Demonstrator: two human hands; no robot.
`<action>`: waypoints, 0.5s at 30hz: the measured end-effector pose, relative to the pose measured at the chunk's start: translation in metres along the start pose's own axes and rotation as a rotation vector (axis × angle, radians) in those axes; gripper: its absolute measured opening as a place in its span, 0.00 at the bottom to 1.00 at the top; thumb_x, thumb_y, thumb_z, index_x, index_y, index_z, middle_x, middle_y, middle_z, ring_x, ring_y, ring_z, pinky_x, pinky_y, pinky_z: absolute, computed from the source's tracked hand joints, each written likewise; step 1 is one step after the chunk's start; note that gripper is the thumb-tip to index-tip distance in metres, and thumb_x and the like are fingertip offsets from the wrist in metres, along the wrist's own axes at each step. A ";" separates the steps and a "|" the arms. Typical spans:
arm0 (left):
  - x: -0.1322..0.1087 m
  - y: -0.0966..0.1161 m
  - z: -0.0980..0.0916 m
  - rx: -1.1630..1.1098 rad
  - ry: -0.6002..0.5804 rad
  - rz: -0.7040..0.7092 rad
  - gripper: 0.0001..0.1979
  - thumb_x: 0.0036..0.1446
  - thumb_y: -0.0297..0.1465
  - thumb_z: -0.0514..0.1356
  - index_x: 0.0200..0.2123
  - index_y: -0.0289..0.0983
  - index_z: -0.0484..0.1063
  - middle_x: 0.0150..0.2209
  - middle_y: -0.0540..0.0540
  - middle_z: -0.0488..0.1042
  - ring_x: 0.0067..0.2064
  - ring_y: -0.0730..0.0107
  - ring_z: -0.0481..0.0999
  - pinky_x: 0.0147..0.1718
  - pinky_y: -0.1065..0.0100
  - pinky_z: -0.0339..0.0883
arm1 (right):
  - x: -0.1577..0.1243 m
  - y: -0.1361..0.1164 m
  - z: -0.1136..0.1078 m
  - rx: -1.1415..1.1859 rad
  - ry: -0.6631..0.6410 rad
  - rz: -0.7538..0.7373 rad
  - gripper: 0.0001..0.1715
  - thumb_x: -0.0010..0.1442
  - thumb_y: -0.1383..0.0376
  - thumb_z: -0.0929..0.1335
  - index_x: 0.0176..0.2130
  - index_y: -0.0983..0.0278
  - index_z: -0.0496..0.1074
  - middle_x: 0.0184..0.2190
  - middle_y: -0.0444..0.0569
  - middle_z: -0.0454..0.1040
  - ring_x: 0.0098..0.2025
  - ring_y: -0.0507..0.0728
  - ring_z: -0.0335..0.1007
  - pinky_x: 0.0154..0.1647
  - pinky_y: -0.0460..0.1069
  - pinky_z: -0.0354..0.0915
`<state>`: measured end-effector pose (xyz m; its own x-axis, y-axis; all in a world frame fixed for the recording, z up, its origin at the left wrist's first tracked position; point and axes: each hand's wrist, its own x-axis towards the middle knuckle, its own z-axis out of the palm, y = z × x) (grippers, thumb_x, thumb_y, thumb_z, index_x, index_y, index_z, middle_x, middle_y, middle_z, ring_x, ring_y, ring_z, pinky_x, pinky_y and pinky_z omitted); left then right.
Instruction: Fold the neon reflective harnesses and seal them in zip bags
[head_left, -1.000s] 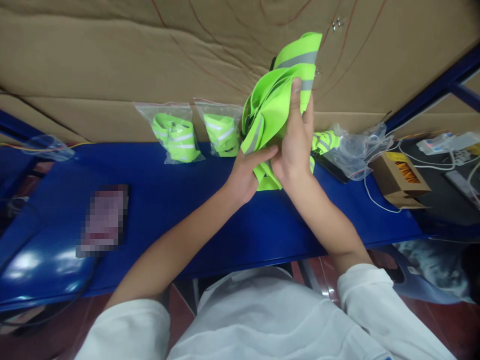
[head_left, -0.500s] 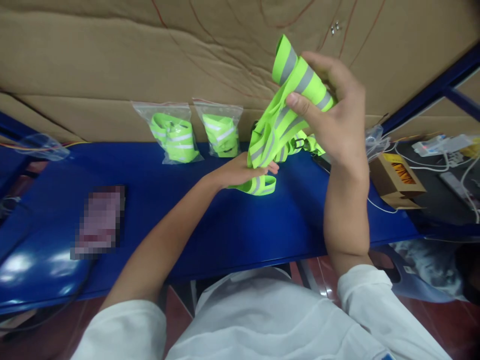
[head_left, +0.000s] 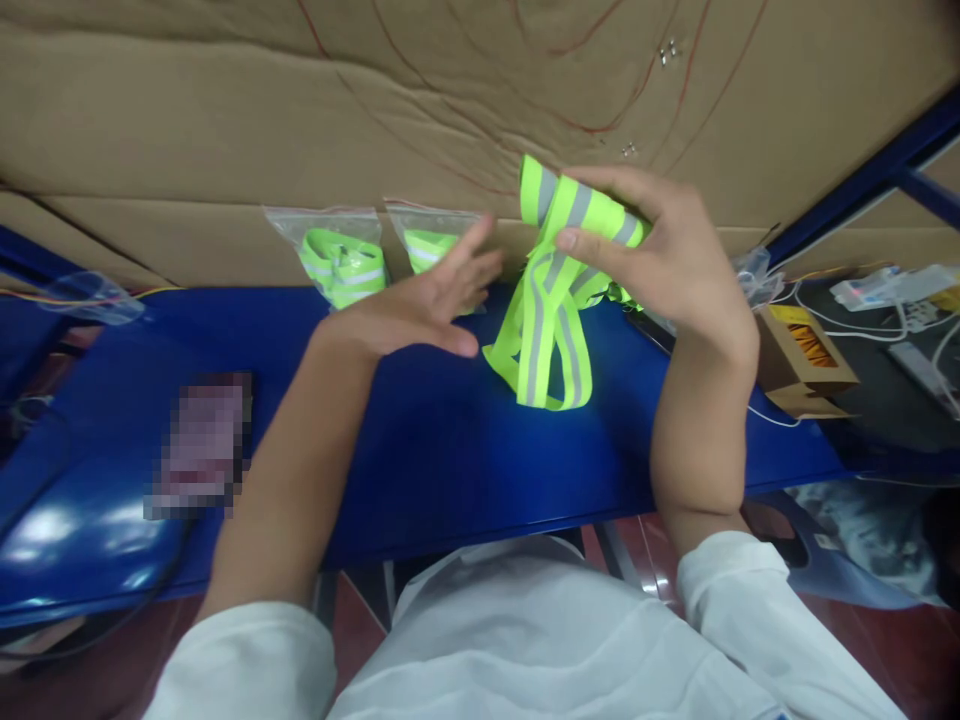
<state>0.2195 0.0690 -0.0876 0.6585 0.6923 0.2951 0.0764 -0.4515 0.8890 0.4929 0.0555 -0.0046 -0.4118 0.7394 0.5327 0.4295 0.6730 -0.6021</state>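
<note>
My right hand (head_left: 667,250) grips a folded yellow-green reflective strap (head_left: 592,215) with grey stripes, thumb in front and fingers behind. Loops of the strap hang below the hand over the blue table. To the left, my left hand (head_left: 431,300) is apart from the strap, its fingers spread and holding nothing. Behind it stands a clear zip bag (head_left: 439,215) with a similar strap inside, partly hidden by the hand. Another bag with a folded strap (head_left: 345,265) leans on the cardboard further left.
Cardboard (head_left: 187,120) backs the blue table (head_left: 480,480). A pixelated flat object (head_left: 202,440) lies at the left. On the right stand a small open carton (head_left: 802,355), white cables and a power strip (head_left: 874,290). Part of another person (head_left: 862,530) shows at the lower right.
My left hand has let go of the strap and moved left, fingers spreading. My right hand has come lower with the strap, whose loops now hang free.
</note>
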 end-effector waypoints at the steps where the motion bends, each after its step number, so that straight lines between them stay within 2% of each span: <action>1: 0.002 0.004 0.002 -0.079 0.084 0.027 0.63 0.40 0.54 0.78 0.75 0.60 0.50 0.75 0.47 0.59 0.78 0.45 0.50 0.71 0.44 0.58 | 0.001 -0.002 0.003 -0.008 0.009 -0.017 0.21 0.62 0.54 0.76 0.54 0.51 0.78 0.57 0.40 0.80 0.60 0.63 0.75 0.67 0.59 0.68; 4: 0.013 0.014 0.023 -0.225 0.334 0.068 0.55 0.40 0.51 0.79 0.70 0.54 0.62 0.70 0.44 0.66 0.76 0.42 0.56 0.70 0.46 0.62 | 0.000 -0.011 0.013 -0.011 0.023 -0.059 0.20 0.64 0.57 0.75 0.55 0.49 0.77 0.60 0.38 0.78 0.63 0.62 0.74 0.67 0.58 0.68; 7: 0.024 0.016 0.048 -0.314 0.423 0.044 0.50 0.41 0.46 0.80 0.66 0.48 0.67 0.64 0.43 0.72 0.72 0.42 0.65 0.65 0.47 0.68 | -0.003 -0.019 0.019 -0.040 0.036 -0.115 0.23 0.65 0.58 0.75 0.58 0.54 0.76 0.61 0.41 0.77 0.64 0.61 0.73 0.68 0.57 0.67; 10: 0.026 0.009 0.063 -0.375 0.443 -0.023 0.41 0.43 0.39 0.80 0.60 0.42 0.72 0.61 0.43 0.76 0.67 0.42 0.72 0.62 0.47 0.71 | -0.005 -0.024 0.023 -0.073 0.068 -0.141 0.24 0.66 0.61 0.75 0.60 0.57 0.76 0.62 0.43 0.76 0.65 0.60 0.72 0.70 0.57 0.66; 15: 0.023 -0.003 0.081 -0.535 0.379 -0.146 0.37 0.42 0.33 0.81 0.55 0.37 0.74 0.56 0.39 0.79 0.60 0.44 0.78 0.60 0.49 0.74 | -0.003 -0.022 0.026 -0.052 0.118 -0.099 0.19 0.66 0.59 0.74 0.56 0.45 0.78 0.59 0.37 0.78 0.64 0.62 0.73 0.69 0.62 0.68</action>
<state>0.2951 0.0408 -0.1119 0.3532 0.9192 0.1741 -0.3010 -0.0645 0.9514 0.4638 0.0381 -0.0089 -0.3583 0.6643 0.6560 0.4340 0.7406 -0.5129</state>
